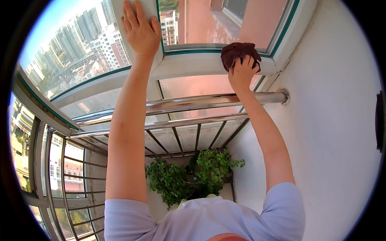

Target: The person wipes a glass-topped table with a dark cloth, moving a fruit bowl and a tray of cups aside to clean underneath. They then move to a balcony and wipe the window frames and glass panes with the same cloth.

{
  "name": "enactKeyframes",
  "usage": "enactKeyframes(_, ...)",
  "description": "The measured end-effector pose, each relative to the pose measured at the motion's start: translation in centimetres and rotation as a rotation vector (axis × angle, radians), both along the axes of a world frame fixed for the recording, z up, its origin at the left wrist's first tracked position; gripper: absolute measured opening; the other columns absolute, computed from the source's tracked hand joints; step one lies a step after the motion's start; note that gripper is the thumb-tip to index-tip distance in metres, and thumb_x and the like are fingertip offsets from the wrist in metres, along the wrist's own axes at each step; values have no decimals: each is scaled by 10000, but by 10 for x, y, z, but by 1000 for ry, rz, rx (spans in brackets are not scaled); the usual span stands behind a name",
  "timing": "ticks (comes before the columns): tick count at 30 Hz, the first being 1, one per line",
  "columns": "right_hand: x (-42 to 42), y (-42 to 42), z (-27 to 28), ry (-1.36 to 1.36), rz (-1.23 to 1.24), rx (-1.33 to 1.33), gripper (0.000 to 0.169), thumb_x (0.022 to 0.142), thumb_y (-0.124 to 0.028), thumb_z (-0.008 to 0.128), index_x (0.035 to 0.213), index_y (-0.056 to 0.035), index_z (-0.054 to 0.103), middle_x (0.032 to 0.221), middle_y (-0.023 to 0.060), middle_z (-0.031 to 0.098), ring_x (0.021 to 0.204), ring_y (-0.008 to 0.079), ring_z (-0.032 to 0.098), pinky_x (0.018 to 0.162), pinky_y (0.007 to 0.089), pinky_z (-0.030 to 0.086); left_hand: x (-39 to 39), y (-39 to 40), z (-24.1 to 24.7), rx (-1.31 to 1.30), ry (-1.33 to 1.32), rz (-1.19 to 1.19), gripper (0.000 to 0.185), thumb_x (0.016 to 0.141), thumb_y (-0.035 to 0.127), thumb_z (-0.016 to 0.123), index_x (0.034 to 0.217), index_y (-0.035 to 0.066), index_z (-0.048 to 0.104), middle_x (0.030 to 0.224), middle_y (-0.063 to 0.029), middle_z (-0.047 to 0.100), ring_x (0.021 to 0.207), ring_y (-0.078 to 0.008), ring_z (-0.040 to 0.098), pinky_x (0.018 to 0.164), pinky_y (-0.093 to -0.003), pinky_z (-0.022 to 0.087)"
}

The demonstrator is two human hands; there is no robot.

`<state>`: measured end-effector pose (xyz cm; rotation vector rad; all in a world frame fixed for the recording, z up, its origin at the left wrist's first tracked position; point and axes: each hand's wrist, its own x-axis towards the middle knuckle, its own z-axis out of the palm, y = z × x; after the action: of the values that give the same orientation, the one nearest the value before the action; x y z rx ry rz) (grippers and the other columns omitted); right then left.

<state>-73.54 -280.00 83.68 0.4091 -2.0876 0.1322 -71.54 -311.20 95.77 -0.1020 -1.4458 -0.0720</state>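
Note:
My right hand [243, 72] grips a crumpled dark brown cloth [236, 54]. The cloth lies against the lower rail of a white window frame [193, 64], over the green seal along the bottom of the glass pane [196, 21]. Higher up and to the left, my left hand [141, 30] rests flat on the upright white mullion [150, 9] between two panes, its fingers a little apart and nothing held in it. Part of the rail under the cloth is hidden.
Below the window, a thick stainless steel handrail [193, 102] runs to the white wall [325, 126] on the right, with a barred railing [197, 137] beneath. Leafy green potted plants [211, 167] stand low in the corner. A large pane [81, 51] at left shows tall buildings outside.

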Motion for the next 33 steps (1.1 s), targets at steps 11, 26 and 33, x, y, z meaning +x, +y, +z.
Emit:
enactKeyframes(11,54,-179,-5,-6,309,0,385,787,-58,680,1161,-107,606,1190,150,509,1139,367,483,811,470,496,32,-2,9,58,-322,-73,820,905,224,613,1532,-88,187,1614,-289,148,1489,-441,194,1217,-523,189)
enactKeyframes(26,55,-193,-9,-53,103,-17,334,915,-128,575,1248,-115,544,1261,88,504,1210,326,481,782,461,582,291,-215,-49,-533,-1154,1089,306,887,393,693,804,116,794,837,-66,733,1142,-222,608,1187,-378,225)
enactKeyframes(33,43,-182,-16,-3,88,13,345,918,-151,576,1260,-129,534,1257,73,505,1222,312,481,748,453,590,355,-199,-46,-346,-1206,967,366,919,390,648,809,66,776,870,-69,717,1137,-224,570,1133,-351,283)
